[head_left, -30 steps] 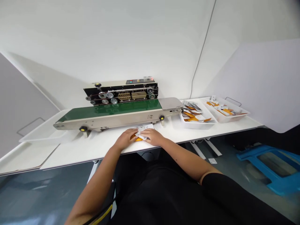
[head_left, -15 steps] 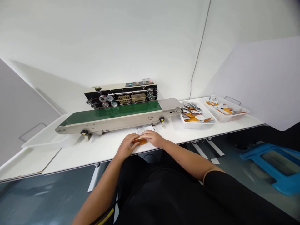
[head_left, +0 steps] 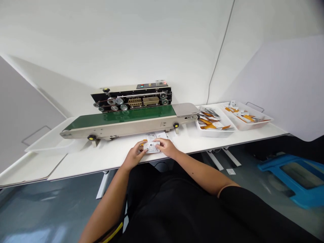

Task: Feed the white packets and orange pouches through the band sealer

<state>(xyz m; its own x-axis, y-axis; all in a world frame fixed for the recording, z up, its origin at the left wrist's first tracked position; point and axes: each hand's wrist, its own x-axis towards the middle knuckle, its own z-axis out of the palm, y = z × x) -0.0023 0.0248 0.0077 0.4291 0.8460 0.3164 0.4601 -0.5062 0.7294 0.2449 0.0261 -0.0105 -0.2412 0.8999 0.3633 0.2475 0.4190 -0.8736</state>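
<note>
Between left hand (head_left: 134,156), right hand (head_left: 166,147), white sachet (head_left: 152,147)

**Obstacles:** far side, the band sealer's conveyor (head_left: 121,123) — a long barrier just beyond the hands, with printed sheets (head_left: 160,135) lying at its foot. Right, two white trays of sachets (head_left: 215,132) stand side by side. Far left, a shallow white tray (head_left: 50,145).

**Passage:** white tabletop (head_left: 83,162) runs left of the left hand (head_left: 135,152), along the near edge; a narrower strip lies right of the right hand (head_left: 167,146), before the first tray.

White printed sachet (head_left: 152,147), orange at its left end, held between left hand (head_left: 135,153) and right hand (head_left: 166,147)
</note>
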